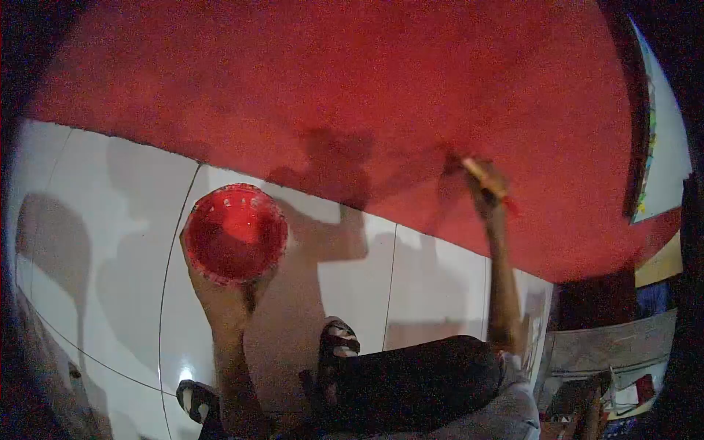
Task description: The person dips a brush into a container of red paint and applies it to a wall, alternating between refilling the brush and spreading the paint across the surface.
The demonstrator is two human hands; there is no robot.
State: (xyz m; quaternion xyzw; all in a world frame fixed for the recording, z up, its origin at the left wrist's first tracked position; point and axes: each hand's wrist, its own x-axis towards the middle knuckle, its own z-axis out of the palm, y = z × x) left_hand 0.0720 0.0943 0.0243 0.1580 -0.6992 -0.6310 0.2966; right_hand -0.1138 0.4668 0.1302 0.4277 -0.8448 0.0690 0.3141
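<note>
My left hand [226,304] is wrapped round a round container [236,235] with red paint inside and red smears on its rim. It is held over the white floor tiles at the left. At the right, my right hand [490,183] is closed round the light-coloured handle of a brush [473,170]. The brush's tip points up and left, close to the red wall [367,81]; its bristles are blurred and dark, and whether they touch the wall I cannot tell.
White floor tiles [359,282] meet the wall's lower edge along a slanting line. Two sandalled feet [341,341] stand on the tiles. A pale board [664,132] hangs at the far right, above a grey shelf [612,345] with assorted objects. Shadows fall across wall and floor.
</note>
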